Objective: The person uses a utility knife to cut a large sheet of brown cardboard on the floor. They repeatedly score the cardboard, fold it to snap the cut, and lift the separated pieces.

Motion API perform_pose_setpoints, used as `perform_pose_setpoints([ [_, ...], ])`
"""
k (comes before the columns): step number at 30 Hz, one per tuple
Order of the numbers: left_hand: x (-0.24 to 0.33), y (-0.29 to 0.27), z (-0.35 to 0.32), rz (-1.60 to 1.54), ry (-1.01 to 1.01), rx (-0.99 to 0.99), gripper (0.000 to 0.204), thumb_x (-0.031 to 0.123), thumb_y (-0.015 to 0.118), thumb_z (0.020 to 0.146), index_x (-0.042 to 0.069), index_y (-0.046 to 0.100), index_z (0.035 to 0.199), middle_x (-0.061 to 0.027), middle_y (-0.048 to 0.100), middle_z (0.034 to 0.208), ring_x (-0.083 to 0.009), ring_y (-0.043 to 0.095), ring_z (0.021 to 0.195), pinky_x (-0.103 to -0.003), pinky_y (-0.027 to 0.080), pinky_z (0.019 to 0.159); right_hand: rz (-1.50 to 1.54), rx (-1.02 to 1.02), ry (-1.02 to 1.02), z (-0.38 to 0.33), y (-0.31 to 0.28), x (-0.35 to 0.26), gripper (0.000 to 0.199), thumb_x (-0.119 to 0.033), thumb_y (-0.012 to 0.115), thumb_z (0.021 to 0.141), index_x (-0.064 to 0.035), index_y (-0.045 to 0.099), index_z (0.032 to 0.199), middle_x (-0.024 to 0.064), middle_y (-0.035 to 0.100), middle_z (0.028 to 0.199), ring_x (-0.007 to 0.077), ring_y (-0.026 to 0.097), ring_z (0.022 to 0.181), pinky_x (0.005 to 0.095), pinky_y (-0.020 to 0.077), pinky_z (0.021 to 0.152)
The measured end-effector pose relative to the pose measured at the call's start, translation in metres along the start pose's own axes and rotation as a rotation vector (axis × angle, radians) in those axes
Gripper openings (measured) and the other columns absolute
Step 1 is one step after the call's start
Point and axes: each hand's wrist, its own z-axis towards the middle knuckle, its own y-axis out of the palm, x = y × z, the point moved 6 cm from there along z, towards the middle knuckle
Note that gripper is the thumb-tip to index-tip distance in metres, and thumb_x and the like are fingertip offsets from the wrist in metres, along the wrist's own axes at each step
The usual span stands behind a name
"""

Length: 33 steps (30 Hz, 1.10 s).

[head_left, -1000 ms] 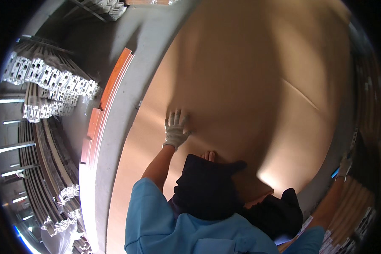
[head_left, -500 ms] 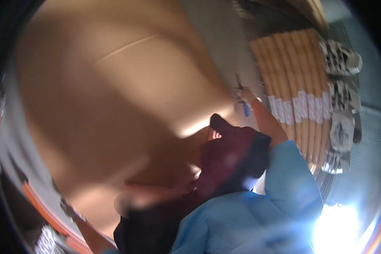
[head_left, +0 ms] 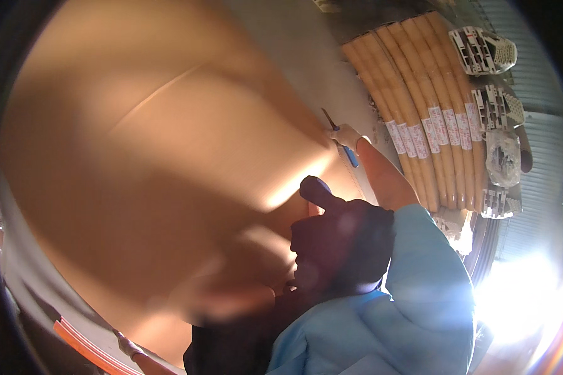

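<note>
A large brown cardboard sheet fills the left and middle of the head view, with a thin crease across its upper part. At its right edge, my right hand, in a pale glove, is closed around a blue-handled knife. The knife's thin dark end points up and left over the sheet's border. Far down on the left, my left hand, also gloved, has its fingers closed at the sheet's opposite edge. A blurred skin-coloured shape and dark cloth hide part of the cardboard near the bottom middle.
Several long brown tubes with pale labels lie side by side at the right. Beyond them are pale slotted parts, some wrapped in plastic, and a corrugated wall. An orange-edged strip curves at lower left. Strong light glares at lower right.
The whole view has turned, and the scene is sharper now. The tubes appear higher and farther left, my left hand lower. My right hand still holds the knife at the sheet's right edge.
</note>
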Motion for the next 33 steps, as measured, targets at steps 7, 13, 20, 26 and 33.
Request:
perform_pose_setpoints([
  [7, -0.012, 0.006, 0.002, -0.211, 0.207, 0.252, 0.058, 0.046, 0.042, 0.1, 0.0, 0.052, 0.133, -0.0087, 0.063, 0.068, -0.0225, 0.055, 0.052, -0.036, 0.049, 0.048, -0.003, -0.003, 0.017, 0.0, -0.006, 0.0, 0.048, -0.046, 0.066, 0.083, 0.0013, 0.065, 0.081, 0.0119, 0.062, 0.073, 0.0235, 0.059, 0.07, 0.0399, 0.0448, 0.068],
  [13, -0.002, -0.007, -0.011, 0.027, -0.147, -0.016, 0.067, 0.056, 0.046, 0.095, 0.004, 0.05, 0.136, -0.0195, 0.064, 0.117, -0.0256, 0.063, 0.103, -0.041, 0.05, 0.084, 0.048, 0.054, 0.074, -0.002, -0.003, 0.006, 0.043, -0.043, 0.068, 0.086, -0.0012, 0.063, 0.075, 0.0059, 0.056, 0.063, 0.0186, 0.055, 0.058, 0.0373, 0.0442, 0.058],
  [20, 0.012, -0.027, -0.035, -0.042, -0.17, 0.115, 0.086, 0.078, 0.052, 0.078, 0.0, 0.07, 0.11, -0.0161, 0.068, 0.079, -0.0246, 0.048, 0.056, -0.046, 0.04, 0.054, 0.018, 0.084, 0.029, -0.003, -0.009, 0.005, 0.049, -0.047, 0.068, 0.085, 0.0008, 0.065, 0.078, 0.0061, 0.056, 0.062, 0.0196, 0.056, 0.058, 0.0372, 0.0454, 0.058],
  [26, 0.003, -0.022, -0.034, -0.156, -0.166, 0.038, 0.079, 0.072, 0.054, 0.082, 0.003, 0.061, 0.12, -0.0145, 0.064, 0.093, -0.0228, 0.051, 0.078, -0.045, 0.047, 0.072, 0.108, 0.041, 0.101, -0.012, -0.006, 0.009, 0.058, -0.058, 0.064, 0.081, -0.0005, 0.065, 0.074, 0.0141, 0.064, 0.071, 0.028, 0.064, 0.072, 0.0411, 0.0472, 0.069],
  [33, -0.001, -0.021, -0.039, -0.267, -0.099, 0.026, 0.078, 0.067, 0.055, 0.085, 0.008, 0.052, 0.137, -0.0172, 0.064, 0.119, -0.0262, 0.062, 0.108, -0.046, 0.049, 0.086, -0.001, 0.133, 0.034, -0.016, -0.016, 0.003, 0.059, -0.059, 0.063, 0.083, -0.0009, 0.066, 0.074, 0.0123, 0.063, 0.071, 0.0251, 0.061, 0.071, 0.0405, 0.0454, 0.07],
])
